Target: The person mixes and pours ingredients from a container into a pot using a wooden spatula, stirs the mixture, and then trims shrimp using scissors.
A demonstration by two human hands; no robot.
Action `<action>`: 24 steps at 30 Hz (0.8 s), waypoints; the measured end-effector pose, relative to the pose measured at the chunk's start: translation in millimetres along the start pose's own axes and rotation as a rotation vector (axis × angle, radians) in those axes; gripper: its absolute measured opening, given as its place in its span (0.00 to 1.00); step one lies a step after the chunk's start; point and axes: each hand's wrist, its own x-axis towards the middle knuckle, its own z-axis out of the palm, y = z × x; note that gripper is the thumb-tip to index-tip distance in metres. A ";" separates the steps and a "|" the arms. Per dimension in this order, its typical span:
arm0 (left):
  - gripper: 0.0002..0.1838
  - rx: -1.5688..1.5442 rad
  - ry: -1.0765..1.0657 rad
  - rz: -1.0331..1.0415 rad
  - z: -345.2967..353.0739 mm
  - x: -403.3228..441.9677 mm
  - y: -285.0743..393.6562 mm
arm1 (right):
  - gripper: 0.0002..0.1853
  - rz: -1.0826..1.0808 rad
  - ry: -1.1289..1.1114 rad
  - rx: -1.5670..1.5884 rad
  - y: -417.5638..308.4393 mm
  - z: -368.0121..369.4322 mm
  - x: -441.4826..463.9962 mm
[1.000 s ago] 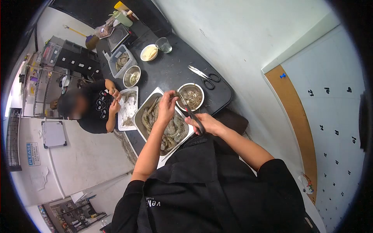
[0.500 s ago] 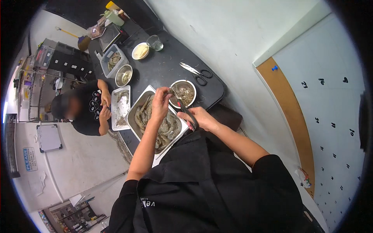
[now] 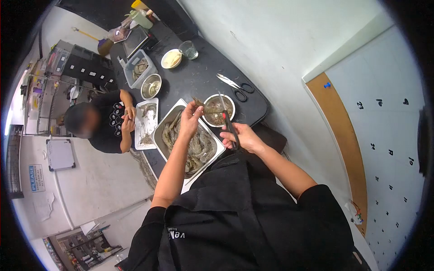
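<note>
My left hand pinches a raw shrimp that stretches sideways over a round metal bowl of trimmings. In my right hand is a pair of scissors with dark handles and a red spot at the pivot. Their blades point up and cross the shrimp's right end; whether they touch it I cannot tell. Below my left hand stands a deep white-rimmed tray filled with raw shrimp.
A second pair of scissors lies on the dark table. Farther back are a glass, a bowl of pale pieces, a small metal bowl and a plastic tub. A co-worker sits by a white tray.
The shrimp now lies stretched out from my left fingers over the bowl. The scissors have turned more upright and meet its right end. The whole view has shifted slightly.
</note>
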 end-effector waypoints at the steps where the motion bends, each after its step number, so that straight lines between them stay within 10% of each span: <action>1: 0.10 0.004 0.009 0.003 -1.9 -0.5 3.2 | 0.19 -0.001 -0.010 -0.056 0.9 -5.6 0.6; 9: 0.10 -0.189 -0.074 -0.100 1.9 -4.5 16.9 | 0.39 -0.436 0.235 -0.983 -17.8 14.0 -7.5; 24: 0.12 -0.054 -0.120 -0.039 11.1 -17.1 26.8 | 0.37 -0.500 0.283 -1.006 -9.2 13.0 4.2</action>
